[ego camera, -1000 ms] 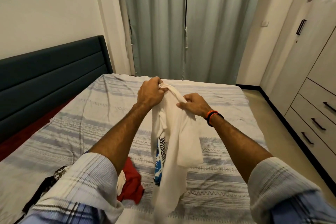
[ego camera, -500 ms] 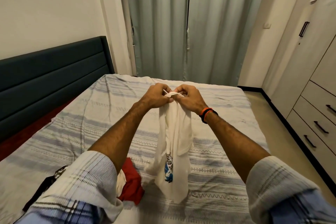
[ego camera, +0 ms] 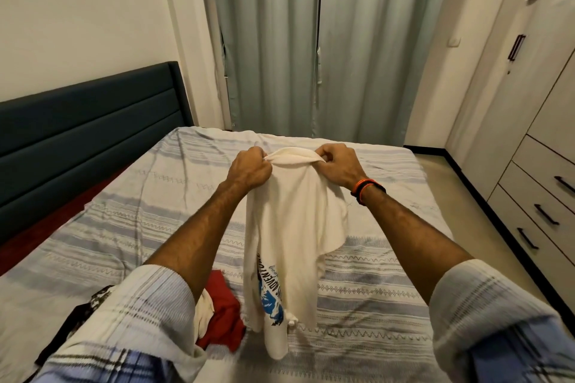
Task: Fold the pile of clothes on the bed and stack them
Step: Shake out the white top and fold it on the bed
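A white T-shirt [ego camera: 292,227] with a blue and black print hangs in the air above the bed [ego camera: 373,298]. My left hand [ego camera: 249,169] grips its top edge on the left, and my right hand [ego camera: 339,165] grips the same edge on the right, a short span of cloth stretched between them. The shirt's lower end trails down to the striped sheet. The pile of clothes [ego camera: 222,311] lies at the near left, with a red garment showing, a white one beside it and dark ones partly hidden under my left sleeve.
A dark padded headboard [ego camera: 87,134] runs along the left. Grey curtains [ego camera: 311,40] hang behind the bed. A wardrobe with drawers [ego camera: 541,196] stands on the right, across a narrow strip of floor [ego camera: 460,193].
My hands, pressed together half a second ago, have drawn apart along the shirt's top edge, spreading it wider. The shirt hangs more open than before.
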{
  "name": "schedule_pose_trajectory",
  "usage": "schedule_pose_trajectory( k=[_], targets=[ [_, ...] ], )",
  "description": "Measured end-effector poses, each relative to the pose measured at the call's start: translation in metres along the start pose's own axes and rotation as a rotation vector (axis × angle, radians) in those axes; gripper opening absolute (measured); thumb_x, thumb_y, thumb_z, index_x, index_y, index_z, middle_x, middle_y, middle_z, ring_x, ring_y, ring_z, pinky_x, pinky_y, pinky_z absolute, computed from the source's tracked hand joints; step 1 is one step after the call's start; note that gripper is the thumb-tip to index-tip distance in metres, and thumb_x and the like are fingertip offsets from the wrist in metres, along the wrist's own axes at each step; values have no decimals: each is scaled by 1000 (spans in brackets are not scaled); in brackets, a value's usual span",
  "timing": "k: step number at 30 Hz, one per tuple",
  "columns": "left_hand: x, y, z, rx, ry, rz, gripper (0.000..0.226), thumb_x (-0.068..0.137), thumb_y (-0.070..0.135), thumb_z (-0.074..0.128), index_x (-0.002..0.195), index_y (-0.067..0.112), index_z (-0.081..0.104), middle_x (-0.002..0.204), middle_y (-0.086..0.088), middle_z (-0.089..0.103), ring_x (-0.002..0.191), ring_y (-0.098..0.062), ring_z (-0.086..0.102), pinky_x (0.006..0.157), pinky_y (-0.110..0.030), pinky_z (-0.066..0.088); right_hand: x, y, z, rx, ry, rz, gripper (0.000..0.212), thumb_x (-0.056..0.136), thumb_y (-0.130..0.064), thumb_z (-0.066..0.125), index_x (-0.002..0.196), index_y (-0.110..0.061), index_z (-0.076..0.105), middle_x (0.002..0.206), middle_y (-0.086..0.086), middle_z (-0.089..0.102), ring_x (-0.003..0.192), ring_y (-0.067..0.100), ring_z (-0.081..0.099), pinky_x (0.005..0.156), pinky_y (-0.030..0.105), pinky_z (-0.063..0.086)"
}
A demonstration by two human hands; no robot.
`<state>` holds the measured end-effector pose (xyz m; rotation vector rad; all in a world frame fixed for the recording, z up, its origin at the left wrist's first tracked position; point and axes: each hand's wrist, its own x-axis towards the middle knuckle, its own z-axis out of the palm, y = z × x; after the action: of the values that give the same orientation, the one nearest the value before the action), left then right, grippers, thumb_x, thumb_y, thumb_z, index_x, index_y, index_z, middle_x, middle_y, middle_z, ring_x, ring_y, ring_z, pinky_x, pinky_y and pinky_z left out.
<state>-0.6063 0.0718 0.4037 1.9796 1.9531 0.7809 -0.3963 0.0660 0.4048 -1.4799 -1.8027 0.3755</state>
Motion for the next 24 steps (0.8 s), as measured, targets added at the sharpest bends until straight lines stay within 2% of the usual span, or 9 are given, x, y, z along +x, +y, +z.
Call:
schedule_pose_trajectory(
  k=[3,5,8,12,15,17,19,21,24],
  targets=[
    [-3,3,4,-11,-110,66,20,88,18,59,107,11,62,107,-9,64,98,-28,59,86,-37,53,2,-12,3,50,2,-125,7,84,-15,68,86,-13,75,74,-11,65,74,10,56,70,20,36],
    [-6,14,5,-110,-128,136,20,84,20,67,103,15,63,99,-3,65,90,-22,60,74,-29,50,3,-18,11,92,-24,-197,7,81,-14,71,86,-12,75,82,-8,70,77,9,60,72,20,40],
    [-7,26,2,-210,-130,186,26,79,24,76,101,12,66,89,1,64,80,-17,58,65,-26,43,3,-25,19,146,-22,-186,16,72,-20,80,85,-14,73,83,-5,71,76,9,61,68,19,44],
    [-3,15,-5,-295,-59,147,14,75,19,82,81,13,72,78,-2,66,74,-16,58,70,-30,51,4,-16,2,110,-158,-75,35,62,-35,92,86,-19,72,74,-8,63,65,4,54,57,16,40],
    [1,4,-11,-300,83,115,10,79,16,78,74,18,70,75,0,66,76,-17,61,78,-34,55,1,0,-9,-92,-432,11,34,65,-40,89,73,-15,69,67,-4,62,59,11,53,56,25,39],
    [2,-2,-14,-227,95,76,8,81,20,77,78,19,70,82,-1,67,83,-20,62,81,-32,54,1,6,-12,6,-425,51,29,68,-34,88,62,-16,65,60,-4,58,54,10,50,53,24,36],
    [4,-8,-16,-98,13,3,9,80,22,78,85,21,71,95,-5,70,94,-25,64,84,-31,52,3,5,-13,171,-341,76,20,70,-17,87,64,-17,67,55,-7,57,48,4,48,51,22,36],
    [0,-7,-17,66,-128,-38,26,76,22,80,100,20,71,106,-6,69,101,-27,63,87,-32,53,7,0,-13,332,-284,70,18,71,-2,82,68,-13,69,57,-5,62,52,4,52,56,22,41],
    [-7,9,-14,70,-297,79,42,73,25,85,108,10,69,105,-7,69,93,-24,63,82,-32,53,10,-14,-5,503,-259,21,17,72,1,81,78,-9,70,75,6,68,67,14,59,65,28,49]
  ],
)
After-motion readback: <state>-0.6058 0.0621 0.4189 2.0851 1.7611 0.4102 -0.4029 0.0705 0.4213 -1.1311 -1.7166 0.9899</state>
